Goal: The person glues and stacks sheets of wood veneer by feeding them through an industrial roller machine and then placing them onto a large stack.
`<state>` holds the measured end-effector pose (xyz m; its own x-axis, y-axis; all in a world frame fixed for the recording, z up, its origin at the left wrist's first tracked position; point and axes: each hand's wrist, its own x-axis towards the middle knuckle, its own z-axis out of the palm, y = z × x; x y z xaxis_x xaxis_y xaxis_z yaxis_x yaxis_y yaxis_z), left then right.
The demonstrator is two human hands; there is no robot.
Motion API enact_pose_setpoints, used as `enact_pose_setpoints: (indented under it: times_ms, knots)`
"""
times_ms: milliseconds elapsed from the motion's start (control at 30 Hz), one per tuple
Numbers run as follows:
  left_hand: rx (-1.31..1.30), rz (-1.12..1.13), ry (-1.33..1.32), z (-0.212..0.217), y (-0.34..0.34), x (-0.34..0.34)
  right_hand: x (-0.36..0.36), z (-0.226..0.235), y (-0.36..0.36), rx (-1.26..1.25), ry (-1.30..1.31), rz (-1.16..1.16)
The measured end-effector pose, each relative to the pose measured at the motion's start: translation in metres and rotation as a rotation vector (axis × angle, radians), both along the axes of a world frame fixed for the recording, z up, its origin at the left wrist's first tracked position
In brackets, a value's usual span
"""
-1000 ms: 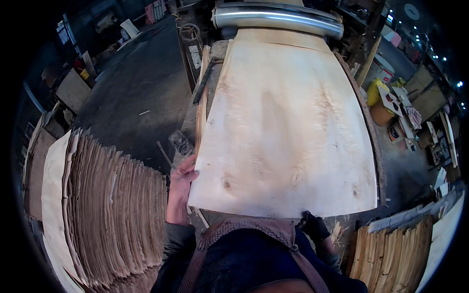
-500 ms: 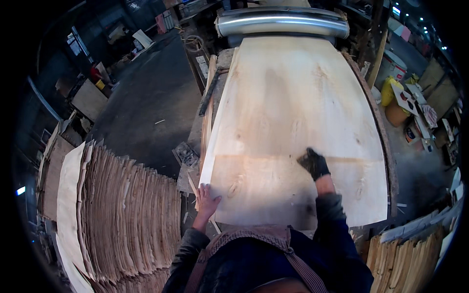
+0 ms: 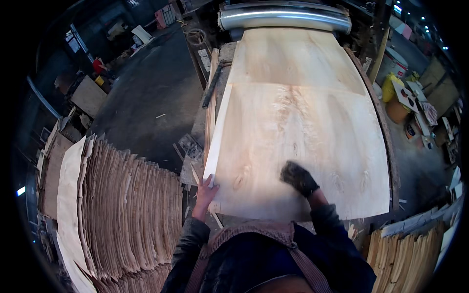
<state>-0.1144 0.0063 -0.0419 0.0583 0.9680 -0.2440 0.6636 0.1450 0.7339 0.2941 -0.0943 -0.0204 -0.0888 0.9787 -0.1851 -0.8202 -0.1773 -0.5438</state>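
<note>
Gripping the near left corner of the veneer sheet, the bare left hand sits at about 7 o'clock from the sheet's middle, its fingers curled up over the edge so that the pale corner lies just under and between them. The right hand, in a dark glove, presses down on the sheet's face at roughly 6 o'clock from its middle, well inside the near edge; it is blurred, and whether its fingers are spread flat or bunched cannot be told, though it grips nothing. The sheet lies flat on the bench, its near edge just ahead of the person's chest and its far end overlapping a second sheet that runs to 12 o'clock under the steel roller. A dark bar lies along the bench at 10 o'clock from the sheet's middle, just beside its left edge. At 8 o'clock stands a veneer stack set on edge, well apart from the left hand; at 4 o'clock another stack leans near the bench. A yellow bag sits at 2 o'clock.
</note>
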Motion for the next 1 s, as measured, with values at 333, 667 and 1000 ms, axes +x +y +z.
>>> enact_pose_setpoints:
  times_ms: [333,667,1000]
  knots:
    - [0.216,-0.069,-0.101,0.041,-0.009,0.017,-0.034,-0.021,-0.185,-0.309,0.297,0.063]
    - [-0.178,0.059,-0.954,0.096,-0.008,0.018,-0.018,-0.012,-0.212,-0.303,-0.800,-0.196]
    - [0.288,-0.043,-0.043,0.036,0.023,0.016,0.013,0.044,-0.086,-0.075,-1.732,-0.185]
